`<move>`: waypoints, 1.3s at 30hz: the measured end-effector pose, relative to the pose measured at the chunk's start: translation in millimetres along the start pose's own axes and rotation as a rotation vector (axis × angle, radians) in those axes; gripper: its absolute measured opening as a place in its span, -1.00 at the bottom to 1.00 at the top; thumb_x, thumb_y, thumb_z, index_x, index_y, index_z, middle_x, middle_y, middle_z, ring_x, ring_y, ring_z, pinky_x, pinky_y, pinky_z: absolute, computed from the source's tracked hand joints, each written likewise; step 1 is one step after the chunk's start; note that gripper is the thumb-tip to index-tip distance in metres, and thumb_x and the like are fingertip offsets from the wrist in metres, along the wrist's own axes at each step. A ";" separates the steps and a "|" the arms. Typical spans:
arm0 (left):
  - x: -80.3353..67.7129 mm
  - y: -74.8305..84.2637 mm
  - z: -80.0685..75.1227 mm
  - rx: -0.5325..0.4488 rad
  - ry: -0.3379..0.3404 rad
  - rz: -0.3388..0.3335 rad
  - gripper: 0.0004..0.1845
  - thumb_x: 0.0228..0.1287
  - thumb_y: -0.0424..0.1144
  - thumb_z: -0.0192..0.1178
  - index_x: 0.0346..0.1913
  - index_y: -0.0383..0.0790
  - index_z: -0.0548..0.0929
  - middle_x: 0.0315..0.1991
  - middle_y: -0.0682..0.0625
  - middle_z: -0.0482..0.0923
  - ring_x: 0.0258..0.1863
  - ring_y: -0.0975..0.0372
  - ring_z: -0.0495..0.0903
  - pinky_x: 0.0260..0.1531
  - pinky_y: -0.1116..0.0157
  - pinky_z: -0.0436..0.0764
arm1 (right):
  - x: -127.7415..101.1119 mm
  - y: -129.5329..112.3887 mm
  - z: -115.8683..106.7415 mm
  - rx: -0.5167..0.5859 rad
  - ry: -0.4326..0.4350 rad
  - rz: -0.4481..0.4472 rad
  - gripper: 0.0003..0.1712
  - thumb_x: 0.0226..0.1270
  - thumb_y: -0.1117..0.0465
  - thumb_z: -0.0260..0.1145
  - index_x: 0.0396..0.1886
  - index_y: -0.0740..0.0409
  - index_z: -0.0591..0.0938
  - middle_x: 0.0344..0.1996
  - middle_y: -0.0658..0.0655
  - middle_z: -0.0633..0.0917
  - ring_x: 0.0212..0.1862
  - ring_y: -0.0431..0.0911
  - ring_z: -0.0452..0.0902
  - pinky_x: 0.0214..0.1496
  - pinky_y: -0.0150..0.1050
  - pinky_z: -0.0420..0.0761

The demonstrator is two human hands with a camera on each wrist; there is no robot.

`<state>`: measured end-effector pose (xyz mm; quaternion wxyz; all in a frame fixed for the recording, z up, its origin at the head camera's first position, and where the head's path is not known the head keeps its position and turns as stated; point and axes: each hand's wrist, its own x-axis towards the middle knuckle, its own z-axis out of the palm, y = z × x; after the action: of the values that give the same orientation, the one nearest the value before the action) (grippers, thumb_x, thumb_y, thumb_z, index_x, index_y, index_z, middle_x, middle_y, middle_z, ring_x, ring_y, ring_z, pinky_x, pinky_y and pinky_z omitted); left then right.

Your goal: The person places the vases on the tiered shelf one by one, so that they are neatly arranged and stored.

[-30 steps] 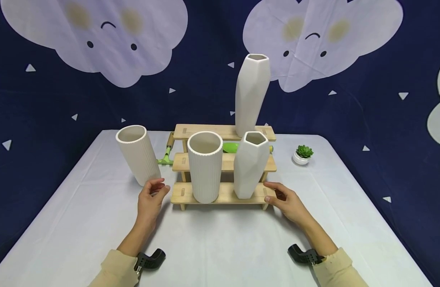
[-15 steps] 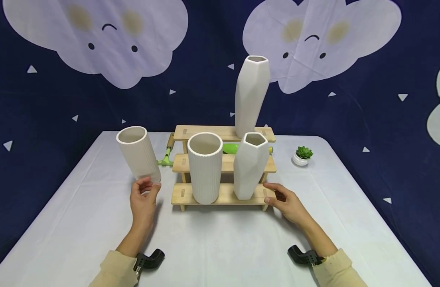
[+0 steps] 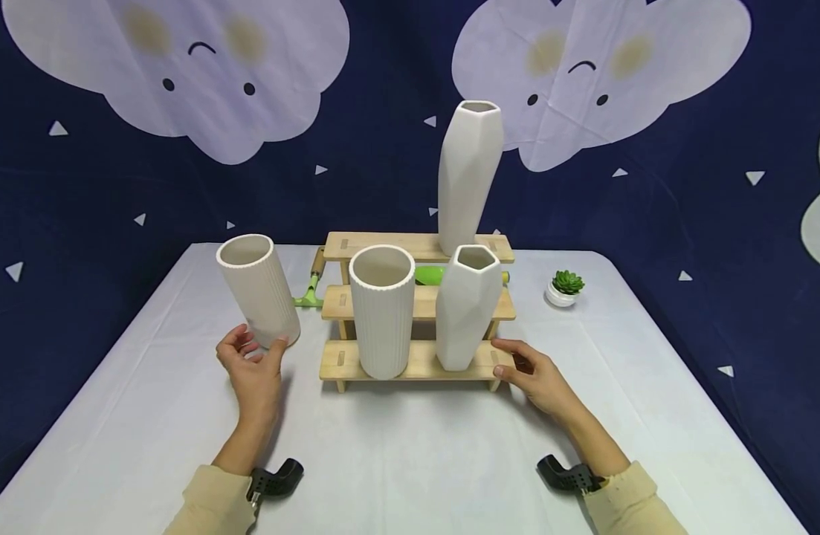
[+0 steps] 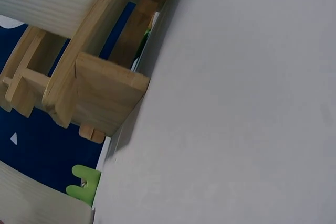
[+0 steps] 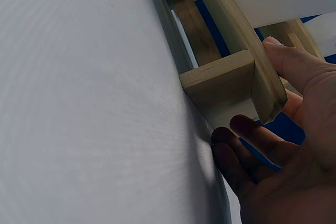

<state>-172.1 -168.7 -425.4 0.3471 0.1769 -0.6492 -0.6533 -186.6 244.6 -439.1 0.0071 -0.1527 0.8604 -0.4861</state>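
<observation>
My left hand [image 3: 257,355] is cupped at the foot of a white ribbed vase [image 3: 257,290] that stands on the table left of a three-step wooden stand [image 3: 419,303]. Its thumb is at the vase's base and its fingers are spread, gripping nothing. My right hand [image 3: 517,358] rests at the right end of the bottom step; its thumb [image 5: 286,61] touches the plank edge and its fingers lie relaxed beside the leg. A second ribbed vase [image 3: 381,312] and a short faceted vase [image 3: 466,308] stand on the bottom step. A tall faceted vase [image 3: 468,171] stands on the top step.
A green-headed tool [image 3: 308,293] lies behind the stand at the left, and something green [image 3: 428,275] sits on the middle step. A small potted succulent [image 3: 565,288] stands at the right. The white table [image 3: 410,446] stretches toward me. A dark cloud-printed backdrop hangs behind.
My left hand has moved left, from the stand's left end to the foot of the ribbed vase on the table. The right hand, the stand and the vases have stayed put.
</observation>
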 end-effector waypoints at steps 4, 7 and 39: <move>4.4 -0.3 -1.7 0.055 0.000 0.014 -0.30 -0.01 -0.42 0.30 0.23 -0.29 0.23 -0.07 0.17 0.18 -0.11 0.30 0.23 -0.11 0.39 0.23 | -0.4 -0.7 -0.1 0.000 0.002 0.001 -0.49 0.26 0.11 0.31 0.21 0.03 0.49 0.22 0.15 0.51 0.07 -0.17 0.41 0.04 -0.47 0.43; 9.2 -1.9 -2.2 0.093 -0.012 0.025 -0.24 -0.03 -0.42 0.32 0.27 -0.28 0.20 -0.01 0.11 0.18 -0.05 0.26 0.22 -0.04 0.35 0.23 | -0.5 -0.7 0.0 -0.004 0.005 0.000 -0.49 0.26 0.11 0.31 0.21 0.03 0.50 0.22 0.14 0.51 0.09 -0.16 0.41 0.06 -0.47 0.42; 50.7 -6.2 4.4 0.236 -0.215 -0.037 0.06 -0.03 -0.16 0.40 0.42 -0.16 -0.10 0.32 -0.25 0.05 0.34 0.00 0.07 0.38 0.01 0.01 | 0.2 1.4 0.3 0.022 -0.010 0.006 -0.47 0.27 0.11 0.30 0.23 0.05 0.48 0.23 0.18 0.50 0.17 0.00 0.41 0.08 -0.48 0.43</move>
<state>-211.8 -200.6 -419.9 0.2404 0.1575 -0.7513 -0.5941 -187.2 245.0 -440.5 0.0144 -0.1523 0.8556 -0.4946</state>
